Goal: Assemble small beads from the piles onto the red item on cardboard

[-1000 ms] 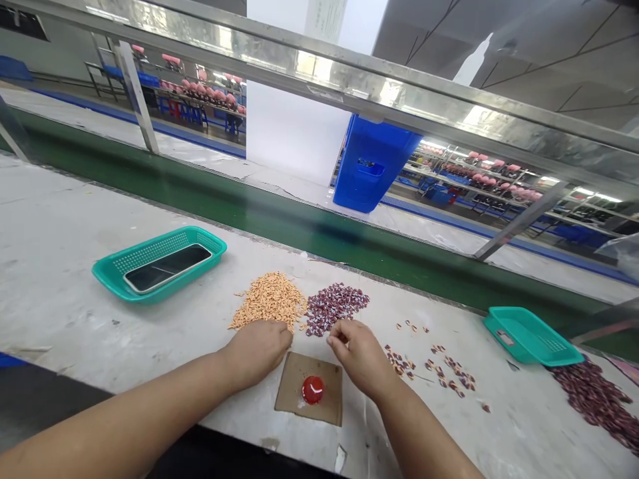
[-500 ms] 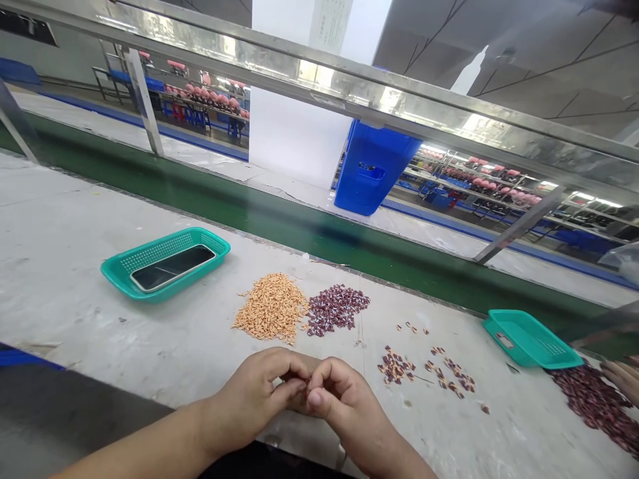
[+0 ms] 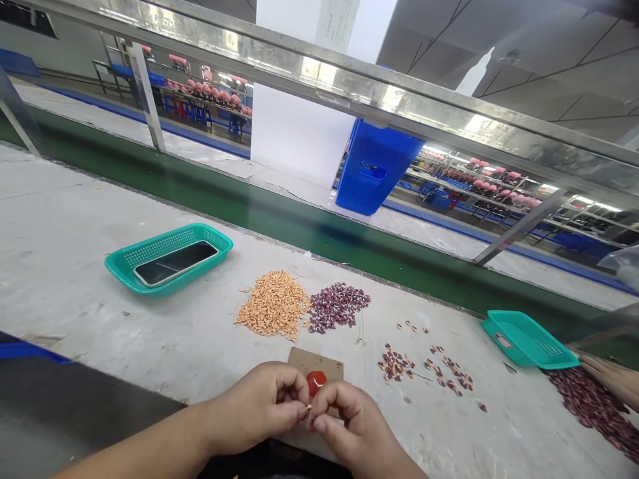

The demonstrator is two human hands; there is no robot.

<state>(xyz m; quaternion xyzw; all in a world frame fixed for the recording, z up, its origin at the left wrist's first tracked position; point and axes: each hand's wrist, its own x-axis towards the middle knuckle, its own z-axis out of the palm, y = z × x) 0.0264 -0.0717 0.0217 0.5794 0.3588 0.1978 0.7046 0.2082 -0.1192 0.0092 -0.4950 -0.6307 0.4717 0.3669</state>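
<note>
Your left hand point(image 3: 262, 402) pinched a tan piece point(image 3: 309, 406); your right hand's point(image 3: 352, 422) hold was unclear. Two-toned pieces point(image 3: 393, 366) lay at right, apparently finished; the tan pile point(image 3: 273, 305) and purple pile point(image 3: 335, 307) remained unpaired.

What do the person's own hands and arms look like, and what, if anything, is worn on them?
Both the left hand and the right hand are ungloved, with no rings visible. The left forearm shows no sleeve, and neither wrist shows a watch or bracelet.
</note>
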